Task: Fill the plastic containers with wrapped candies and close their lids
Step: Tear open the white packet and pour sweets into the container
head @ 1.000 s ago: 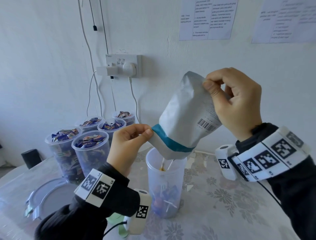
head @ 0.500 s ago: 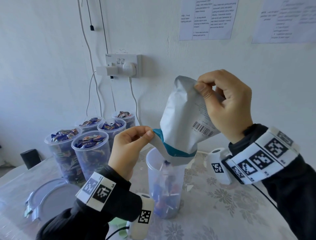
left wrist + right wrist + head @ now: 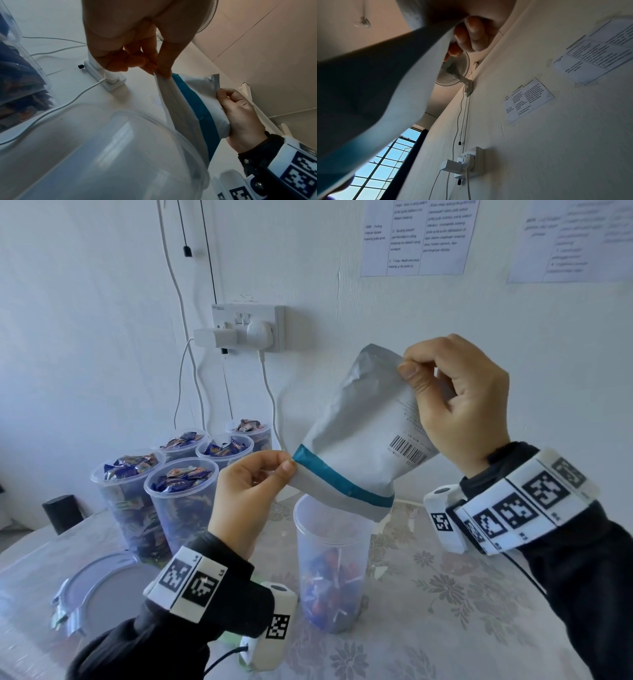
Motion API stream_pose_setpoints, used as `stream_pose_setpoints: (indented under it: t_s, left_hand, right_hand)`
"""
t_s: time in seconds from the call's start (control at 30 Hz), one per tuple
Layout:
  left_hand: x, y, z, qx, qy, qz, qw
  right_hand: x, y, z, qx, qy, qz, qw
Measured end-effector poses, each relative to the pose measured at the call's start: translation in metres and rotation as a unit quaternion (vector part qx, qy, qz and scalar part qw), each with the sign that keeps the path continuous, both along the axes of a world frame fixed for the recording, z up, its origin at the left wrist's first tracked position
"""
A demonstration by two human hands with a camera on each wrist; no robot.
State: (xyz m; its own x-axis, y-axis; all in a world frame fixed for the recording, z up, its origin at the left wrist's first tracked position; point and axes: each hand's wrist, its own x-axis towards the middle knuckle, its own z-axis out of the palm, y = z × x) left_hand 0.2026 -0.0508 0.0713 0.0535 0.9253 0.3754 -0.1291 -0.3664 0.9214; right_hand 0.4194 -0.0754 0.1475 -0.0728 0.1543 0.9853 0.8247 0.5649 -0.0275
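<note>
Your right hand [image 3: 459,409] grips the sealed upper end of the silver candy bag [image 3: 363,436], fingers curled round it, while your left hand [image 3: 246,501] pinches a corner of its mouth, just below the teal stripe [image 3: 342,482]. The bag hangs tilted, mouth down, directly over the open clear container [image 3: 332,566], its lower edge at the container's rim. That container holds wrapped lollipops [image 3: 329,587] in its lower part. To the left of it stand five filled containers [image 3: 181,498] heaped with wrapped candies, lids off. A round lid [image 3: 99,587] lies on the tablecloth [image 3: 428,611], left of the container and in front of the filled ones.
</note>
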Motion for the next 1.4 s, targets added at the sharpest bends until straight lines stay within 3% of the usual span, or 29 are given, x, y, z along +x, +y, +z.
stream_pose_setpoints:
  t_s: [0.1, 0.2, 0.33, 0.5, 0.77, 1.1, 1.4]
  left_hand:
    - [0.001, 0.002, 0.000, 0.003, 0.000, 0.009, 1.000]
    - [0.001, 0.002, 0.003, 0.016, 0.013, -0.005, 1.000]
    - [0.001, 0.003, 0.006, 0.037, 0.020, -0.021, 0.999]
    - [0.004, -0.001, 0.011, 0.037, 0.011, -0.082, 0.996]
    - [0.009, 0.005, 0.003, -0.013, 0.050, -0.105, 0.993]
    - [0.009, 0.011, 0.001, 0.021, 0.147, -0.122, 0.981]
    - [-0.007, 0.003, 0.004, 0.026, 0.051, -0.016, 0.998]
  right_hand:
    - [-0.002, -0.002, -0.002, -0.008, 0.015, 0.007, 1.000]
    - [0.001, -0.011, 0.002, -0.105, 0.018, 0.034, 0.994]
    - [0.016, -0.022, 0.015, -0.279, 0.018, 0.060, 0.958]
    - [0.030, -0.021, 0.010, -0.332, 0.116, 0.122, 0.928]
    - [0.029, -0.019, -0.012, -0.302, 0.118, 0.132, 0.936]
    - [0.034, -0.021, -0.014, -0.326, 0.087, 0.087, 0.937]
    - [0.021, -0.023, -0.028, -0.343, 0.236, 0.138, 0.899]
